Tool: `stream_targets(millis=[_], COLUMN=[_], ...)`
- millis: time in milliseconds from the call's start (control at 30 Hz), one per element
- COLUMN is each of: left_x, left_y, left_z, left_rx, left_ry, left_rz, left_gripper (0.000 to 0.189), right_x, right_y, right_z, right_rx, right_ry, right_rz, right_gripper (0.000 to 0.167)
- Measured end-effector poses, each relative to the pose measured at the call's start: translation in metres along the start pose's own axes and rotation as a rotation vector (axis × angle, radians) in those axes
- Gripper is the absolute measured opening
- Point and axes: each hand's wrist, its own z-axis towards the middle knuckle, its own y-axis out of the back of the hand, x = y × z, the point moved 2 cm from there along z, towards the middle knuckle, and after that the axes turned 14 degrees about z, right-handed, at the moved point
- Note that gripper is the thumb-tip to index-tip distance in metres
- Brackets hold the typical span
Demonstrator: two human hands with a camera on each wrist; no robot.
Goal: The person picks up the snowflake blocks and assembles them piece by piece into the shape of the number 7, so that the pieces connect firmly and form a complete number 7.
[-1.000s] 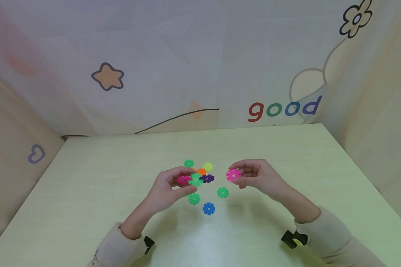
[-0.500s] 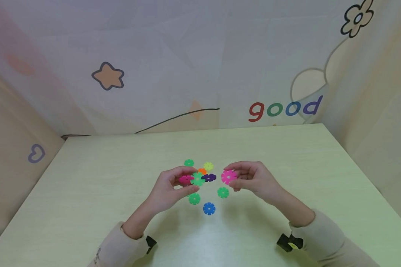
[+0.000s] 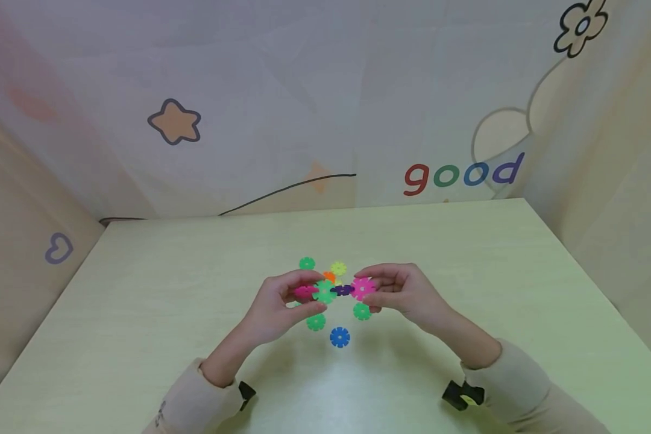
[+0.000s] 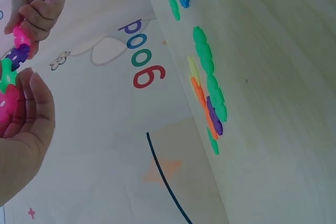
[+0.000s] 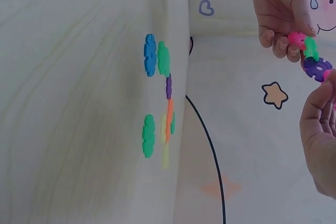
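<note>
In the head view, my left hand [image 3: 276, 304] holds a short chain of interlocking plastic discs above the table. The chain has a rose-pink disc [image 3: 305, 291], a green disc [image 3: 323, 292] and a dark purple disc [image 3: 343, 290] slotted edge to edge. Between thumb and fingers, my right hand [image 3: 407, 292] pinches a bright pink disc [image 3: 362, 289]. Its left edge meets the free end of the purple disc; whether the slots are engaged cannot be told. The right wrist view shows the purple disc [image 5: 317, 68] close to my right fingers, which hide most of the bright pink disc.
Loose discs lie on the pale table [image 3: 168, 313] below and behind my hands: a blue disc [image 3: 340, 337], several green ones such as a green disc [image 3: 316, 322], a yellow disc [image 3: 339, 268] and an orange disc [image 3: 330, 278]. A printed curtain [image 3: 260, 120] hangs behind the table.
My right hand has moved left with the bright pink disc, closing the gap to the purple disc. My left hand and its chain have shifted slightly right.
</note>
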Motion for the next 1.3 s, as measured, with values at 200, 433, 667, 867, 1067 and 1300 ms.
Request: stream_targets(millis=[200,433,667,867,1067,1300], left_x=[-0.0010,-0.0019,-0.0032,-0.0046,-0.0056,-0.0037], left_y=[0.0004,-0.0008,-0.0039,-0.0052,-0.0047,-0.0051], left_z=[0.0001,0.0004,0.0005,-0.0005,0.0000,0.0012], left_rx=[-0.011,-0.038,-0.033,-0.027,0.005,0.004], left_ry=[0.006,-0.023,-0.048,-0.074,-0.098,-0.099], left_rz=[-0.012,-0.009,-0.024,-0.045,-0.049,-0.046], left_gripper=[0.039,0.041,0.039,0.039,0.037,0.037], right_x=[-0.0014,-0.0033,-0.0047,-0.0057,-0.0062,-0.0053], right_y=[-0.0039,-0.0079,-0.0089,-0.0089,-0.0099,-0.0100], right_z=[-0.0006,-0.0018,-0.0019,-0.0018,-0.0025,-0.0031], right_rx=[-0.014,-0.072,-0.119,-0.124,-0.099,-0.089], right_ry=[-0.002,0.003,0.004,0.010,0.015,0.031], right_rz=[0.015,0.049,0.051,0.045,0.056,0.043], right_gripper=[0.036,0.035,0.036,0.035,0.035,0.035])
